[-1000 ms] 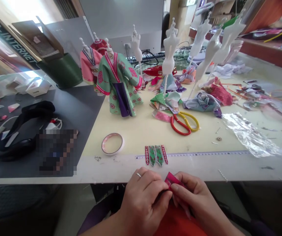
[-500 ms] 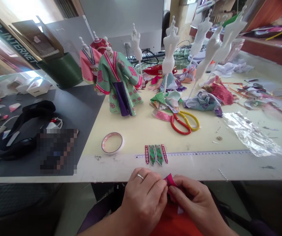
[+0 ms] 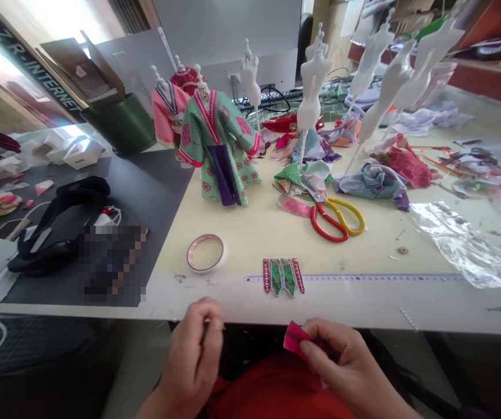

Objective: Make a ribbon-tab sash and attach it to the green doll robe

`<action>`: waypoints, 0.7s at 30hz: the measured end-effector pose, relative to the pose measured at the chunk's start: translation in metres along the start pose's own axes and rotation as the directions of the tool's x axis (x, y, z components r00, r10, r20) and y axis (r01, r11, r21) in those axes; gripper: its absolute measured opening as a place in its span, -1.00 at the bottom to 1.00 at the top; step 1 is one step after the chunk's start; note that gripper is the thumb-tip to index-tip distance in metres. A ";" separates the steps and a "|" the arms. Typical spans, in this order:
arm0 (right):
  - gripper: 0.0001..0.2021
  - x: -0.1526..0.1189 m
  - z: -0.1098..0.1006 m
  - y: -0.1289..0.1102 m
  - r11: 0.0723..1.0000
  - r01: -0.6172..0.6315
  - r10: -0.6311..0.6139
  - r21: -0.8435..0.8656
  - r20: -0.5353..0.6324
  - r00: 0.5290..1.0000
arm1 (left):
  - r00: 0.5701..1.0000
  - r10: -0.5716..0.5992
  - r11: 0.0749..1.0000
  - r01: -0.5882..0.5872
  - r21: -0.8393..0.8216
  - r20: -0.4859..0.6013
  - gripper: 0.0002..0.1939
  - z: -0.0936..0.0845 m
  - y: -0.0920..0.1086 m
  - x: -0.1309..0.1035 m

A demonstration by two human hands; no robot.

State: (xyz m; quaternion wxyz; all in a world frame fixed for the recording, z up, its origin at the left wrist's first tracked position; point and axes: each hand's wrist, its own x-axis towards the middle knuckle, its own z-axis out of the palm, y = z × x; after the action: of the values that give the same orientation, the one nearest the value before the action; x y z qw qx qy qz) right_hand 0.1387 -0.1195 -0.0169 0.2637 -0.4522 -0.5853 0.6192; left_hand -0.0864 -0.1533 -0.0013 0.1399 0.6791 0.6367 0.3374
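Note:
My right hand pinches a small magenta piece of fabric between thumb and fingers, just in front of the table edge. To its left and apart from it, my left hand is closed with thumb against fingers; whatever may be in that pinch is too small to make out. Beyond both hands, a row of small green and red trim pieces edged with beads lies across the printed ruler. A roll of tape lies flat to the left of the trims.
Red-and-yellow-handled scissors lie on fabric scraps. A doll mannequin in a green robe stands on the left, bare white mannequins behind. Clear plastic film lies right; a black headset-like strap lies left.
My left hand has come away from the fabric and moved left. The magenta piece stays in my right hand, more of it now visible. The view has shifted slightly.

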 end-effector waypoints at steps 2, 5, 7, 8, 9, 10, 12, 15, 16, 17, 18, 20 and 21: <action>-0.80 0.003 0.000 0.003 1.000 0.005 -0.005 0.009 0.020 1.000 | 0.995 -0.094 0.989 0.096 0.114 -0.024 -0.90 -0.014 -0.023 -0.017; -0.79 0.007 -0.001 0.007 0.999 -0.010 0.009 0.048 0.014 1.000 | 0.967 -0.245 0.925 0.254 0.283 -0.068 -0.83 -0.033 -0.054 -0.045; -0.77 0.009 -0.001 0.008 0.997 -0.020 0.019 0.071 0.014 1.000 | 0.931 -0.354 0.864 0.360 0.352 -0.084 -0.78 -0.044 -0.070 -0.062; -0.76 0.010 0.000 0.008 0.997 -0.024 0.022 0.077 0.019 1.000 | 0.911 -0.407 0.836 0.403 0.372 -0.073 -0.75 -0.048 -0.076 -0.069; -0.75 0.011 0.000 0.008 0.997 -0.026 0.024 0.078 0.024 0.999 | 0.884 -0.465 0.810 0.449 0.377 -0.055 -0.71 -0.050 -0.083 -0.076; -0.75 0.012 0.000 0.007 0.997 -0.028 0.025 0.077 0.030 0.999 | 0.861 -0.507 0.793 0.486 0.367 -0.045 -0.68 -0.052 -0.089 -0.081; -0.75 0.014 0.001 0.005 0.997 -0.033 0.029 0.071 0.045 0.999 | 0.820 -0.573 0.769 0.543 0.337 -0.013 -0.63 -0.050 -0.105 -0.091; -0.75 0.016 0.002 0.000 0.996 -0.057 0.054 0.069 0.050 0.997 | 0.753 -0.653 0.718 0.584 0.379 0.079 -0.54 -0.047 -0.132 -0.103; -0.75 0.016 0.002 -0.001 0.995 -0.067 0.064 0.073 0.044 0.997 | 0.762 -0.636 0.737 0.554 0.387 0.123 -0.57 -0.046 -0.140 -0.107; -0.75 0.016 0.002 -0.003 0.994 -0.078 0.075 0.082 0.035 0.997 | 0.798 -0.579 0.784 0.488 0.384 0.167 -0.67 -0.047 -0.148 -0.110; -0.74 0.016 0.002 -0.004 0.991 -0.089 0.087 0.096 0.026 0.996 | 0.834 -0.533 0.797 0.439 0.414 0.143 -0.72 -0.049 -0.153 -0.112; -0.72 0.016 0.002 -0.005 0.986 -0.110 0.108 0.123 0.019 0.994 | 0.868 -0.489 0.792 0.404 0.459 0.081 -0.64 -0.053 -0.155 -0.114; -0.71 0.016 0.002 -0.005 0.985 -0.116 0.115 0.129 0.019 0.993 | 0.867 -0.493 0.787 0.408 0.463 0.075 -0.67 -0.056 -0.152 -0.114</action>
State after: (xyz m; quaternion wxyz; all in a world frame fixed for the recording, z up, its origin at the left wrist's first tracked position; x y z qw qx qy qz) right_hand 0.1286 -0.1064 -0.0165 0.2528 -0.4636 -0.5182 0.6728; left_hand -0.2353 -0.2533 -0.0864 0.1234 0.5496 0.8227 0.0773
